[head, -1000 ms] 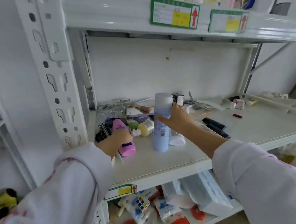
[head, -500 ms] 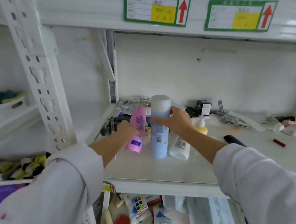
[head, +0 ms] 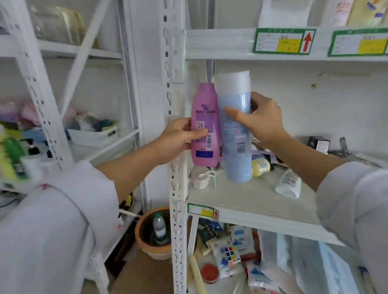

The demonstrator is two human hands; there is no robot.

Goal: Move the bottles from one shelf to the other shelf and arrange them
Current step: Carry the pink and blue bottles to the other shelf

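My left hand (head: 178, 138) grips a pink bottle (head: 205, 114) upright in the air, beside the white shelf post (head: 172, 84). Right next to it, my right hand (head: 259, 119) holds a tall light-blue bottle with a white cap (head: 237, 157), its base a little above the right shelf board (head: 249, 200). The two bottles touch side by side. On that board lie a white bottle (head: 288, 183) and a small yellow bottle (head: 261, 167). A second shelf unit (head: 110, 145) stands to the left.
The upper right shelf (head: 227, 45) carries a cream-yellow bottle (head: 368, 6) and a white spray bottle (head: 341, 3) above green labels. The left unit holds a white basket (head: 93, 133) and pump bottles (head: 31, 156). A clay pot (head: 153, 237) sits on the floor between the units. Packets fill the bottom shelf.
Both hands have lifted their bottles off the right shelf board and carried them up and leftward, toward the post. The view has swung left, showing the second shelf unit.
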